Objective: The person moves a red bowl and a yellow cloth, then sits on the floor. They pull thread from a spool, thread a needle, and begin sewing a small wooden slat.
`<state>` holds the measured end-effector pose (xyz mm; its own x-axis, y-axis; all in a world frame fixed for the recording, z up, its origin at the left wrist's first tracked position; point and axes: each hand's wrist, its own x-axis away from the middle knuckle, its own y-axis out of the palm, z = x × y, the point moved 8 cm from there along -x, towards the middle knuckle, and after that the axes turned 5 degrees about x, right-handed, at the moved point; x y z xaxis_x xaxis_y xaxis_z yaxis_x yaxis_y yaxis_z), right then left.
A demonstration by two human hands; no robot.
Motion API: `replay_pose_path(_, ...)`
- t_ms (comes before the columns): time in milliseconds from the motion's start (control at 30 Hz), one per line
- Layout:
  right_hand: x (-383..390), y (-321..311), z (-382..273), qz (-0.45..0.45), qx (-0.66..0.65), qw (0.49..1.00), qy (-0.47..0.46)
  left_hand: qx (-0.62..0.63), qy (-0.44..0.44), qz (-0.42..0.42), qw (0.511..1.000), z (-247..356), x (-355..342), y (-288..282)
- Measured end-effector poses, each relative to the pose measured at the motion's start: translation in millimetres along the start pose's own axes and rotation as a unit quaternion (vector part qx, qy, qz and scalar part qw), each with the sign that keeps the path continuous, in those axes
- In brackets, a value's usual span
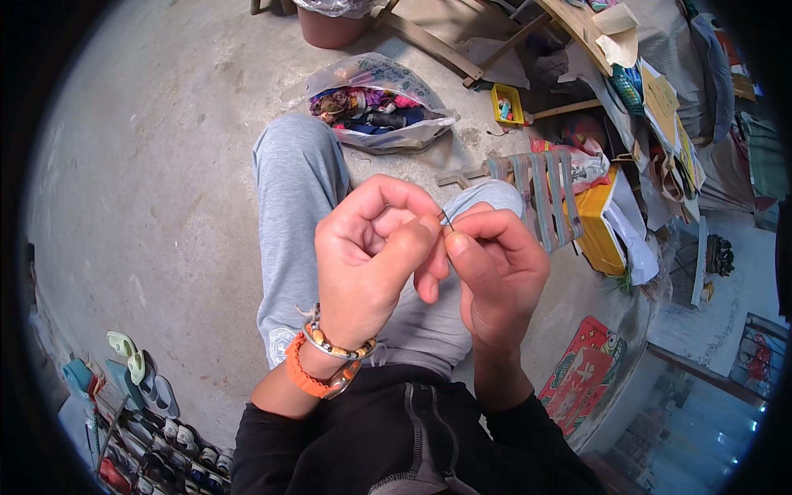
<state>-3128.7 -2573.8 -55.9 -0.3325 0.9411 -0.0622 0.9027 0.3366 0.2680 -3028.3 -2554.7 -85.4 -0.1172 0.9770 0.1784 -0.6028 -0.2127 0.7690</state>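
My hands meet above my lap, fingertips nearly touching. A thin dark strand (446, 219) runs between them; it is too fine to tell whether it is thread or a needle. My left hand (363, 256) is closed, its thumb and forefinger pinching near the strand's upper part. Just to the right, the thumb and forefinger of my right hand (503, 264) press together on its lower part. An orange band (313, 373) and a beaded bracelet (340, 346) circle my left wrist. Grey trousers (297, 190) cover my legs beneath.
Beyond my knees, a clear plastic bag (384, 136) holds colourful yarn and a dark spool. A small yellow basket (506, 105), a strapped stool (536, 194) and a yellow box (602, 223) stand to the right. A red mat (582, 371) lies lower right; shoes (181, 437) fill a rack lower left.
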Motion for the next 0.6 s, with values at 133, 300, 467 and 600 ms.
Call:
replay_pose_path(133, -0.2, 0.4, -0.4, -0.001, -0.007, 1.000, -0.001, -0.002, 0.001, 0.004, 1.000, -0.6, -0.1, 0.1)
replay_pose_path(300, -0.1, -0.4, 0.0, -0.003, -0.001, 1.000, -0.007, -0.005, -0.001, 0.010, 1.000, -1.5, -0.3, -1.0)
replay_pose_path(467, 0.6, -1.5, 1.3, -0.008, 0.007, 1.000, -0.008, -0.007, -0.004, 0.013, 1.000, -2.2, 0.0, -1.2)
replay_pose_path(600, 0.9, -1.2, 1.6, -0.008, 0.006, 1.000, -0.007, -0.010, -0.004, 0.012, 1.000, -1.5, 0.5, -1.7)
